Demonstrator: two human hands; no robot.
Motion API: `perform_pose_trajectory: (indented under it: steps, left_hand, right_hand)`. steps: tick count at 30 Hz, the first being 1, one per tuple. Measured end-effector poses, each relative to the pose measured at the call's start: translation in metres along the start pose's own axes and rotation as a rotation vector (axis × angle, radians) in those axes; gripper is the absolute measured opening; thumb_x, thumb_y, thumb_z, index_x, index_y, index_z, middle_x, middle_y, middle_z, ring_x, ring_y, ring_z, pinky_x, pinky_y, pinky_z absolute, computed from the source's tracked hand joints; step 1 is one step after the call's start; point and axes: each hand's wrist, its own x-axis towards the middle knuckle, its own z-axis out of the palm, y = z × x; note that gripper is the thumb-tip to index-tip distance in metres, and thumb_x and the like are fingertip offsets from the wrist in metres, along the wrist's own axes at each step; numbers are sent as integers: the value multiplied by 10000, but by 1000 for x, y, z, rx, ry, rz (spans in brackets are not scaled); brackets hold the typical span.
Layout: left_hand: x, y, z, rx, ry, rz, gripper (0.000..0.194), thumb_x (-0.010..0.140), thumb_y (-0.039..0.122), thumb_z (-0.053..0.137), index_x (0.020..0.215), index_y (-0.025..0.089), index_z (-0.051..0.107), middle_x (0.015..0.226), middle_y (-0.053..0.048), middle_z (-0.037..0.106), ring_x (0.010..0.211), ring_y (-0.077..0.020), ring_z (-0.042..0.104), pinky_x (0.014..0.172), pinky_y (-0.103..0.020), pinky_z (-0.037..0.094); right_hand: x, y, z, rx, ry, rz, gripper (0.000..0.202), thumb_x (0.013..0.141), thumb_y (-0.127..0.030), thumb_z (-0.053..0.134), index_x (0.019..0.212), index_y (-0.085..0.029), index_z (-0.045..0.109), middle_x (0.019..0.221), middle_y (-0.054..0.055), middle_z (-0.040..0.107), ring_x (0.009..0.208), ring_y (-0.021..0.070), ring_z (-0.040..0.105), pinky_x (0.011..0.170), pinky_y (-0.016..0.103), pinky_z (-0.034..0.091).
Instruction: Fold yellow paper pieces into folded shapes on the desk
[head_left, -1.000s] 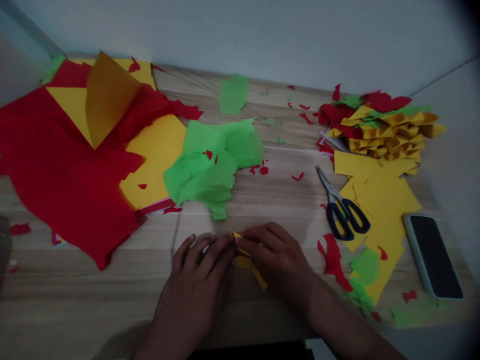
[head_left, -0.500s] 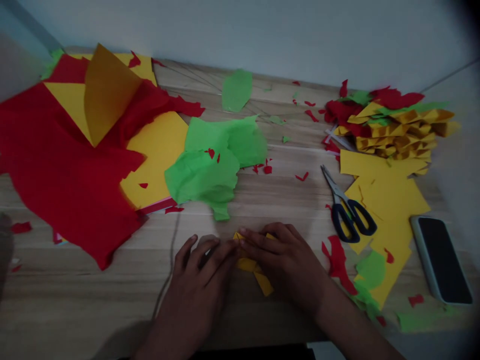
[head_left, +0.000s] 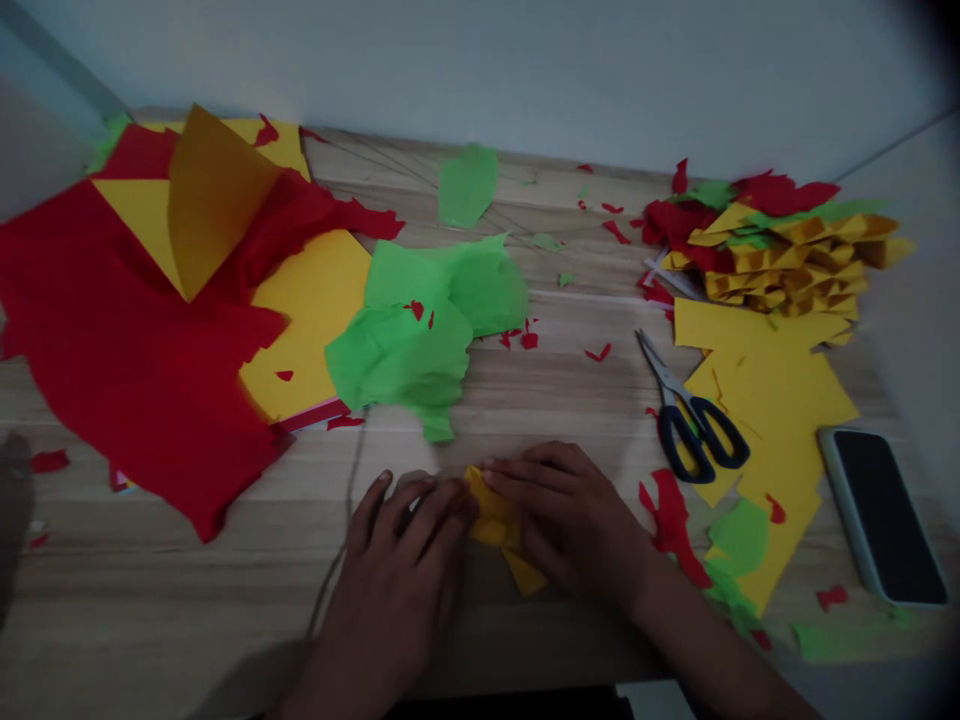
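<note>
A small folded piece of yellow paper (head_left: 493,518) lies on the wooden table between my two hands near the front edge. My left hand (head_left: 405,560) grips its left side, the thumb hidden below the curled fingers. My right hand (head_left: 577,515) presses on its right and upper side with the fingers close together. One yellow strip end sticks out toward me beneath the right palm. Crumpled green paper (head_left: 405,350) lies just beyond my hands. Scissors (head_left: 688,415) with dark handles rest to the right, blades closed and partly over yellow paper.
Large red paper (head_left: 150,350) and a yellow sheet (head_left: 307,310) cover the left. At the far right sits a pile of folded yellow paper pieces (head_left: 795,265), with yellow sheets (head_left: 780,380) before it. A phone (head_left: 885,515) lies at the right. Red scraps are scattered about.
My right fingers have shifted slightly on the yellow paper, and more of its surface shows between my hands. The camera view has moved a little.
</note>
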Motion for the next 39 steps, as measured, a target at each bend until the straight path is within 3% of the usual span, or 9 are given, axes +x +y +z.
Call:
perform_pose_trajectory:
  steps: [6, 12, 19, 23, 26, 32, 39]
  left_hand:
    - [3, 0, -3, 50, -4, 3, 278, 906, 234, 493, 1140, 270, 639, 1159, -55, 624, 1111, -235, 533, 1089, -493, 287]
    - [3, 6, 5, 87, 37, -68, 267, 912, 241, 495, 1122, 278, 655, 1187, -67, 624, 1128, -252, 520, 1081, -503, 289]
    - [0, 5, 2, 72, -48, 16, 391, 883, 134, 464, 1209, 293, 610, 1317, 9, 600, 1149, -239, 512, 1092, -471, 265]
    - [3, 6, -5, 124, -43, 58, 327, 895, 167, 465, 1155, 263, 636, 1342, 23, 582, 1125, -253, 527, 1077, -480, 285]
    - [5, 8, -5, 126, -29, 68, 263, 908, 243, 492, 1121, 243, 647, 1354, 20, 573, 1115, -262, 532, 1070, -490, 302]
    - [5, 6, -4, 88, 8, 72, 241, 912, 281, 504, 1098, 237, 652, 1316, 13, 605, 1090, -270, 542, 1040, -504, 331]
    - [12, 2, 0, 4, 87, 22, 142, 895, 244, 553, 963, 251, 678, 1169, 17, 693, 966, -254, 567, 950, -500, 393]
  right_hand:
    - [-2, 2, 8, -98, -13, -46, 452, 834, -137, 571, 1252, -308, 599, 1293, -17, 615, 1040, 214, 532, 903, 404, 444]
    - [-4, 0, 4, -154, -70, -67, 455, 853, -155, 565, 1281, -306, 576, 1314, -25, 599, 1145, 222, 500, 1010, 435, 384]
    - [-6, 7, 1, -184, -105, -105, 498, 837, -183, 556, 1316, -319, 537, 1341, -20, 576, 1221, 227, 468, 1092, 488, 307]
    - [-8, 14, -9, -99, -5, -202, 468, 805, -130, 477, 1236, -265, 601, 1345, 13, 572, 1234, 222, 468, 1039, 463, 384]
    - [-9, 13, -15, -69, 92, -152, 495, 762, -119, 431, 1217, -201, 606, 1367, 44, 548, 1244, 245, 456, 1014, 469, 410]
    - [-11, 3, -3, -232, -30, -71, 531, 743, -170, 533, 1265, -251, 582, 1423, 44, 484, 1276, 313, 392, 1029, 553, 363]
    - [-15, 7, 5, -283, -27, -54, 556, 765, -179, 594, 1309, -292, 554, 1458, 29, 443, 1303, 304, 361, 1045, 527, 364]
